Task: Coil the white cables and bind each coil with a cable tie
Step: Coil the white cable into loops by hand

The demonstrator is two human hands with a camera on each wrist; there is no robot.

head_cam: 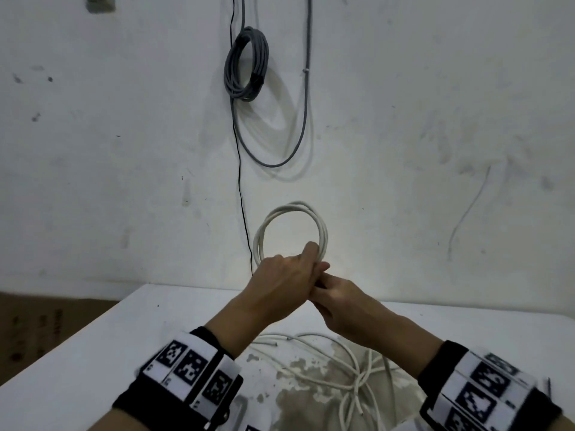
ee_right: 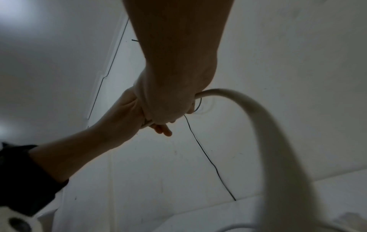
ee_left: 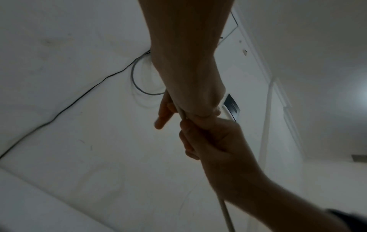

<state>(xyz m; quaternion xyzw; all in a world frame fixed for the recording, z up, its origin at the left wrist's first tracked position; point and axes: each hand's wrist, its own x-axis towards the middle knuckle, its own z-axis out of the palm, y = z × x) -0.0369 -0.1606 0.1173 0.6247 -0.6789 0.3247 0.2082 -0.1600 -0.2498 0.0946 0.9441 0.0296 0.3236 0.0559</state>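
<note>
White cable coil: your left hand is gripping it while your right hand is feeding slack; tying comes next.

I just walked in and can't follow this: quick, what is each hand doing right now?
Left hand: grips the white cable coil at its bottom.
Right hand: closed round the cable's loose length, feeding it in.

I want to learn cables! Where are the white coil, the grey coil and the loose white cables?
white coil (head_cam: pixel 292 209), head view, top of loop
grey coil (head_cam: pixel 231 70), head view, left side
loose white cables (head_cam: pixel 351 356), head view, strand on table
</note>
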